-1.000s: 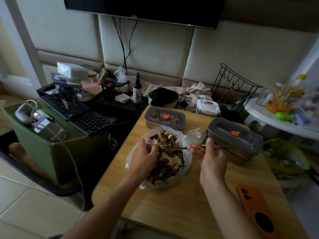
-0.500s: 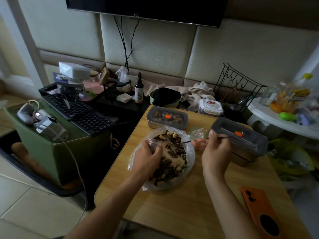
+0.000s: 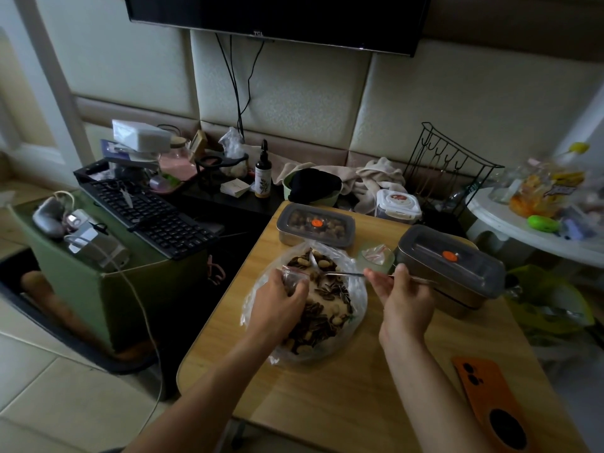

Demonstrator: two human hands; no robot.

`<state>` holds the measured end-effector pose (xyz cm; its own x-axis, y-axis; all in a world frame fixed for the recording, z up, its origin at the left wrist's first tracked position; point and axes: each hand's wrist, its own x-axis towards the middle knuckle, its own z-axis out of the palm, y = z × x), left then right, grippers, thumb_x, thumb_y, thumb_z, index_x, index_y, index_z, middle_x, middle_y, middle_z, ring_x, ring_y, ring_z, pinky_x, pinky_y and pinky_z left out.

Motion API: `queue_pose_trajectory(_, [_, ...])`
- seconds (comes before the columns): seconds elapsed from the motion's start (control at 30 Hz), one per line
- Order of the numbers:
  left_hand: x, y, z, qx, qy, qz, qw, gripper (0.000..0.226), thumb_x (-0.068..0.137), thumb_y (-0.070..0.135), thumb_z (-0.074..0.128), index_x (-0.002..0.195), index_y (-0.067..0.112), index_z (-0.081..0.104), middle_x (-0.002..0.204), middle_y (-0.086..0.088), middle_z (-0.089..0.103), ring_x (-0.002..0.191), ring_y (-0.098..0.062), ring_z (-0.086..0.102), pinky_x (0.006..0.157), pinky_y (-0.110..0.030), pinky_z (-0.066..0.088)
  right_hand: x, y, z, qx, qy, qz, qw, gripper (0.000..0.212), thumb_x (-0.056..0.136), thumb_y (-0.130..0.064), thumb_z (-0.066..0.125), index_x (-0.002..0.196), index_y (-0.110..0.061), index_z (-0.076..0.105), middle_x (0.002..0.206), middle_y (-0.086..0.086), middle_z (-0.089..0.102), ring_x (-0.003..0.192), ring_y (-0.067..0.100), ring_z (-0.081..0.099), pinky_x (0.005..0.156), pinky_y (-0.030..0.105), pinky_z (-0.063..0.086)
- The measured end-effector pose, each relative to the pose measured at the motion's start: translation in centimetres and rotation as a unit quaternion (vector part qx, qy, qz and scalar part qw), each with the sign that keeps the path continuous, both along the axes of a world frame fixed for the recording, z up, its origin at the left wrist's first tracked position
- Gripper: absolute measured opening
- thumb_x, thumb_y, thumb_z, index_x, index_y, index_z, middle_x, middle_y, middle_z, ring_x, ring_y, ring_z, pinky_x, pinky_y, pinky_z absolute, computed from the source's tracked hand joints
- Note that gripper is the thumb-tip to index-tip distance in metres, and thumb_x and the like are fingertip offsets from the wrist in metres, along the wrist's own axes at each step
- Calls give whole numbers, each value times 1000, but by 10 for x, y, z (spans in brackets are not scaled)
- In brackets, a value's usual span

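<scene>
tweezers (image 3: 346, 274) are pinched in the right hand (image 3: 403, 294), tips over the seeds and peanuts (image 3: 327, 294) in the open plastic bag (image 3: 356, 308) at mid-table (image 3: 343, 403). the left hand (image 3: 277, 302) grips a small clear pouch (image 3: 292, 276) over the same pile. a lidded steel box (image 3: 451, 266) stands just beyond the right hand; an orange phone (image 3: 490, 400) lies near the table's near right corner.

Cannot make out anything between the tips of the tweezers (image 3: 346, 274) pinched in the right hand (image 3: 405, 295): too small, too dim. Hidden under the left hand (image 3: 277, 305): much of the small clear bag (image 3: 292, 276) and part of the pile of seeds and peanuts (image 3: 330, 294). Cut off by the bottom edge: the orange phone (image 3: 490, 393); by the top: the television (image 3: 277, 14). Blurred beyond reading: the snack packets (image 3: 545, 191) at far right.
</scene>
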<state>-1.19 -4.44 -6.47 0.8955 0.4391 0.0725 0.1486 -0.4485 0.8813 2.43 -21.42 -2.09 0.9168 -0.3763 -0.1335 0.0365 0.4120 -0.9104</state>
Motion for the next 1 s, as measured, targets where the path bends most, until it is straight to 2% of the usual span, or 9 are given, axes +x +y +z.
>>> queue_pose_trajectory(0.07, [0, 0, 0, 3, -1, 1, 1000, 31, 101, 42, 57, 120, 18, 54, 91, 14, 55, 81, 3, 53, 64, -16, 44, 0, -2, 0, -142, -58, 2, 988, 18, 105, -27, 55, 109, -11, 60, 91, 12, 78, 79, 19, 79, 67, 29, 63])
queue_pose_trajectory(0.17, [0, -2, 0, 7, 0, 0, 1000, 28, 101, 41, 56, 118, 19, 54, 90, 15, 55, 80, 3, 53, 62, -15, 42, -1, -3, 1, -320, -158, 8, 934, 21, 105, -31, 53, 107, -11, 60, 84, 6, 76, 73, 11, 78, 64, 30, 63])
queue_pose_trajectory(0.3, [-1, -3, 1, 9, 0, -4, 1000, 29, 101, 41, 57, 117, 18, 55, 90, 12, 57, 80, 0, 54, 64, -18, 46, -6, 2, -3, -431, -272, 45, 859, 22, 105, -29, 52, 102, -8, 59, 77, -5, 71, 68, -1, 73, 56, 18, 59])
queue_pose_trajectory(0.47, [-1, -2, 2, -1, 5, -7, 1000, 31, 99, 44, 57, 118, 20, 54, 94, 9, 59, 83, 0, 56, 78, -31, 56, -1, -2, -8, -484, -311, 76, 814, 15, 105, -23, 56, 101, -9, 58, 75, -8, 69, 65, -5, 71, 54, 12, 55])
queue_pose_trajectory(0.57, [-1, -3, 1, -11, 5, -15, 1000, 34, 100, 43, 57, 123, 18, 53, 96, 9, 59, 84, -1, 56, 73, -25, 53, 1, -7, -11, -457, -287, 68, 839, 16, 106, -27, 53, 102, -12, 56, 75, -3, 72, 64, 1, 73, 54, 20, 58])
queue_pose_trajectory(0.67, [-1, -4, 1, -7, 8, -16, 1000, 35, 99, 44, 57, 123, 18, 53, 98, 9, 59, 83, 1, 55, 66, -19, 47, 1, -11, -9, -380, -197, 64, 902, 28, 105, -37, 47, 105, -11, 57, 76, 4, 74, 66, 12, 76, 58, 29, 60])
queue_pose_trajectory(0.8, [0, -5, 2, 2, 17, -14, 1000, 34, 98, 44, 59, 119, 18, 53, 91, 11, 59, 81, -1, 57, 63, -20, 47, 4, -19, -5, -216, -64, 43, 973, 29, 110, -32, 45, 107, -7, 60, 81, 9, 76, 69, 20, 76, 61, 27, 59])
queue_pose_trajectory(0.87, [1, -6, 4, 12, 25, -18, 999, 36, 98, 45, 60, 121, 18, 51, 91, 11, 59, 81, -4, 58, 65, -22, 48, 5, -21, -3, -169, -40, 48, 984, 28, 111, -31, 45, 108, -7, 60, 79, 9, 75, 68, 20, 76, 58, 23, 58])
queue_pose_trajectory(1.0, [3, -8, 5, 31, 41, -27, 998, 42, 96, 46, 62, 127, 19, 50, 100, 4, 61, 91, -16, 63, 81, -37, 58, 0, -22, 6, -204, -84, 58, 974, 28, 112, -29, 42, 100, -9, 58, 74, 7, 72, 61, 18, 72, 52, 21, 55])
